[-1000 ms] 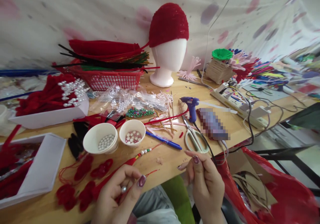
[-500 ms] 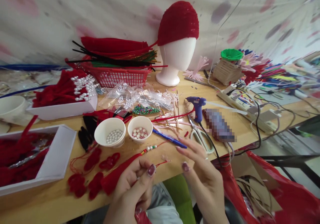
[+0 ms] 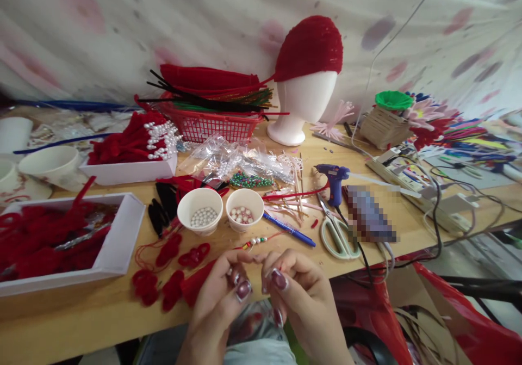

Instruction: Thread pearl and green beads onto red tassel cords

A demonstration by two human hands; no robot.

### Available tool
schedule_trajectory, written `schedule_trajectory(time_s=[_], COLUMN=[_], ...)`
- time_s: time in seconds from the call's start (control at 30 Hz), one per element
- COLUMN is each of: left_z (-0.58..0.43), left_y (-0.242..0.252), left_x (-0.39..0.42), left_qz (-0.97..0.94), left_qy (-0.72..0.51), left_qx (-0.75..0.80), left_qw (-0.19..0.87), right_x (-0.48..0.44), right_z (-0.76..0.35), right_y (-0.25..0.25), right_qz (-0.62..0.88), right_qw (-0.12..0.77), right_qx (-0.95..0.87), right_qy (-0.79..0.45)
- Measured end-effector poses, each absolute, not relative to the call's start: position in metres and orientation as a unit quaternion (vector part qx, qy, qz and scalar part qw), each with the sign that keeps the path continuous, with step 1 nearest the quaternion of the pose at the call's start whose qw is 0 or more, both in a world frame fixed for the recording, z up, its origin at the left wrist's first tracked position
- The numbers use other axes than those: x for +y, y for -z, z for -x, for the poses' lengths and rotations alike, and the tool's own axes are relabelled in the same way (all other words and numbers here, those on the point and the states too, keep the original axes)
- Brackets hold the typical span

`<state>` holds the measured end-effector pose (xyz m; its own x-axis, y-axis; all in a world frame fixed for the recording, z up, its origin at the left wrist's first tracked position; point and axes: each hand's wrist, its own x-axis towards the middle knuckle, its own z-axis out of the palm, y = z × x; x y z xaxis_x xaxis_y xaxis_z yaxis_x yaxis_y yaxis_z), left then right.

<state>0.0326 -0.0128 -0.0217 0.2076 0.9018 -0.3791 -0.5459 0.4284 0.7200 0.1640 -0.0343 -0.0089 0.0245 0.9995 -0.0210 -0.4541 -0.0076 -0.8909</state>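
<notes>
My left hand (image 3: 224,294) is closed in a pinch near the table's front edge; what it holds is too small to name. Beside it, my right hand (image 3: 299,294) is pinched too, its fingertips close to the left ones, with a trace of red thread at them. A red tassel (image 3: 196,283) with a string of white and green beads (image 3: 255,241) lies behind and left of my hands. Red fuzzy shapes (image 3: 171,290) are on the table to the left. Beyond stand a cup of silvery beads (image 3: 199,199) and a cup of pearly beads (image 3: 244,197).
A blue pen (image 3: 289,229), scissors (image 3: 336,237), a blue glue gun (image 3: 335,183) and a phone-like pixelated object (image 3: 371,215) lie right. White boxes (image 3: 132,234) stand left. Behind are a red basket (image 3: 218,128) and a white foam head (image 3: 304,101) with red covering.
My right hand has moved left and in to my left hand, its spread fingers now pinched. The view has shifted, so the table's things appear farther right.
</notes>
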Motion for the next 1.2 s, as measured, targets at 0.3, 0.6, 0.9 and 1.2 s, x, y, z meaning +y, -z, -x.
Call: schedule_trajectory(time_s=[0.3,0.6,0.9,1.2], left_z=[-0.016,-0.013,-0.022,-0.01], left_y=[-0.025,-0.019,0.0,-0.007], left_x=[-0.001,0.004,0.0,-0.001], left_qz=[-0.41,-0.305,-0.225,-0.276], left_qy=[-0.482,-0.397,-0.49,-0.505], left_qx=[0.449,0.369,0.4,0.463], left_qw=[0.631,0.783,0.741,0.674], right_x=[-0.032,-0.03,-0.037,-0.034], right_z=[-0.159,-0.16,-0.151,-0.152], right_y=[-0.009,0.001,0.002,-0.003], right_qz=[0.415,0.372,0.486,0.521], right_qw=[0.492,0.531,0.533,0.514], right_qx=[-0.333,-0.396,-0.479,-0.553], right_qy=[-0.689,-0.65,-0.5,-0.398])
